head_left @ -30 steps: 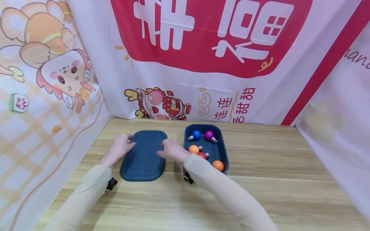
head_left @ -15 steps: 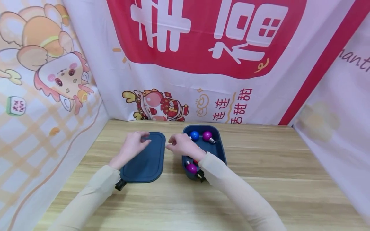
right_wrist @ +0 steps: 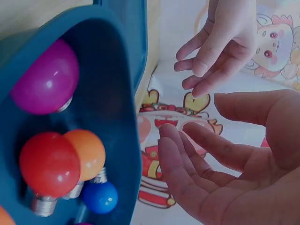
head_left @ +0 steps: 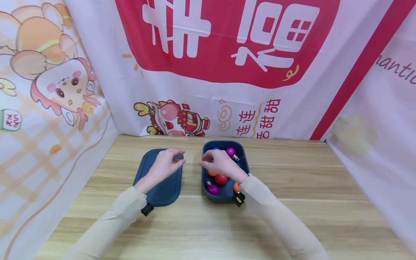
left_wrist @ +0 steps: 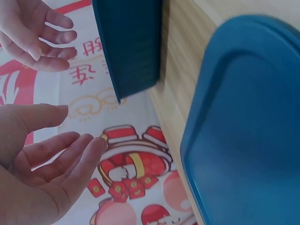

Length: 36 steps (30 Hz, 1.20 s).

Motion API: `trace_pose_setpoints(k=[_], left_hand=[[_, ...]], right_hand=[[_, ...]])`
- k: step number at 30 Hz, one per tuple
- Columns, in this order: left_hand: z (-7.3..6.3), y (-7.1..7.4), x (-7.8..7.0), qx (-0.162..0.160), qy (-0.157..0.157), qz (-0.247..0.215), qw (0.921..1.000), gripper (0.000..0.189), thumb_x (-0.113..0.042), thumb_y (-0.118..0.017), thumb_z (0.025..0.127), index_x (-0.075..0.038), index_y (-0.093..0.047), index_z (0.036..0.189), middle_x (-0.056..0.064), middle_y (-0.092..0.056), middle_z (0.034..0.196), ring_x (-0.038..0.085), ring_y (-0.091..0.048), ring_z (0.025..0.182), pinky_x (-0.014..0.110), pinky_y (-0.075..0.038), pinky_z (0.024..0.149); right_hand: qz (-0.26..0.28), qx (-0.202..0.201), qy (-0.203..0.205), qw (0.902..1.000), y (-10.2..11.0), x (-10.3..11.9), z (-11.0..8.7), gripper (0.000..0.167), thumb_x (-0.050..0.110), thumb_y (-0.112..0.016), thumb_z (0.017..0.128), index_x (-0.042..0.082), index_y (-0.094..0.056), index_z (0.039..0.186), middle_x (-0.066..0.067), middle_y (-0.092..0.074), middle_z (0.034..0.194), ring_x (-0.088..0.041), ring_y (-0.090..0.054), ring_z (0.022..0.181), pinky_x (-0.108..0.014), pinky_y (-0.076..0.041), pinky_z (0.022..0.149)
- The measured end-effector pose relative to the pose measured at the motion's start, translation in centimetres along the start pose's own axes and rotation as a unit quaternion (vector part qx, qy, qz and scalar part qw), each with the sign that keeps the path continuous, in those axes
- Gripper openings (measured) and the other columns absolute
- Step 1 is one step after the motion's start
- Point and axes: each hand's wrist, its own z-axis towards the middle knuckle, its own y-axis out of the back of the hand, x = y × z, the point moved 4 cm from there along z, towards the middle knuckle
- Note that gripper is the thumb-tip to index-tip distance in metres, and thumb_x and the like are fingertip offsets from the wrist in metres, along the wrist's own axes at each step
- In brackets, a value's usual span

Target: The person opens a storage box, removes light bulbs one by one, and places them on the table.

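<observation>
My left hand hovers over a flat dark blue lid, fingers spread and loosely bent, holding nothing. My right hand is above the left part of a dark blue box, with thumb and fingers apart. Inside the box lie several small round light bulbs with metal screw bases. Among them are a red bulb, an orange bulb, a blue bulb and a purple bulb. The wrist and sleeve hide part of the box. In the left wrist view, neither hand touches the lid.
Both items stand on a wooden table, side by side with a narrow gap. A printed cloth hangs behind the table, and more cloth runs along the left and right sides. Each wrist carries a small black camera mount.
Both hands have moved to the right, the left from the lid's left edge to above it, the right from the lid's right edge to over the box. The head view has shifted slightly.
</observation>
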Motion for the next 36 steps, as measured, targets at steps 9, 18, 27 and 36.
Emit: trace_pose_setpoints(k=[9,18,27,36], left_hand=[[0.1,-1.6,-1.3,0.021,-0.024,-0.021,0.9993,0.034,-0.019,-0.071,0.092,-0.002,-0.069,0.121,0.018,-0.071,0.117,0.027,-0.071,0.094,0.038,-0.062,0.08],[-0.2,-3.2,-2.5,0.026,-0.044,-0.031,0.9982,0.034,-0.015,-0.073,0.09,0.0,-0.068,0.12,0.02,-0.07,0.118,0.034,-0.071,0.098,0.043,-0.062,0.082],[-0.6,-4.4,-3.3,0.025,-0.085,-0.012,0.996,0.04,-0.017,-0.074,0.089,0.003,-0.067,0.123,0.019,-0.069,0.122,0.031,-0.069,0.105,0.044,-0.06,0.087],[-0.9,-5.7,-3.3,0.066,-0.092,0.009,0.9936,0.052,-0.028,-0.07,0.093,0.0,-0.058,0.136,0.019,-0.059,0.14,0.035,-0.055,0.132,0.051,-0.047,0.109]], right_hand=[[0.0,0.0,-0.013,0.9999,0.2,-2.4,-0.8,0.026,0.025,-0.067,0.095,0.006,-0.07,0.112,-0.007,-0.073,0.106,-0.016,-0.066,0.088,-0.033,-0.06,0.085],[-0.028,-0.001,-0.004,0.9996,0.3,-4.6,-1.3,0.027,0.022,-0.068,0.094,0.002,-0.071,0.112,-0.01,-0.074,0.106,-0.018,-0.065,0.091,-0.037,-0.058,0.09],[-0.044,0.007,-0.016,0.9989,0.0,-6.8,-1.6,0.027,0.017,-0.076,0.087,0.002,-0.071,0.109,-0.015,-0.072,0.11,-0.023,-0.063,0.1,-0.041,-0.055,0.093],[-0.058,0.025,-0.024,0.9977,-0.5,-7.8,-1.6,0.035,0.011,-0.081,0.082,0.001,-0.07,0.113,-0.015,-0.072,0.111,-0.028,-0.065,0.103,-0.043,-0.055,0.096]])
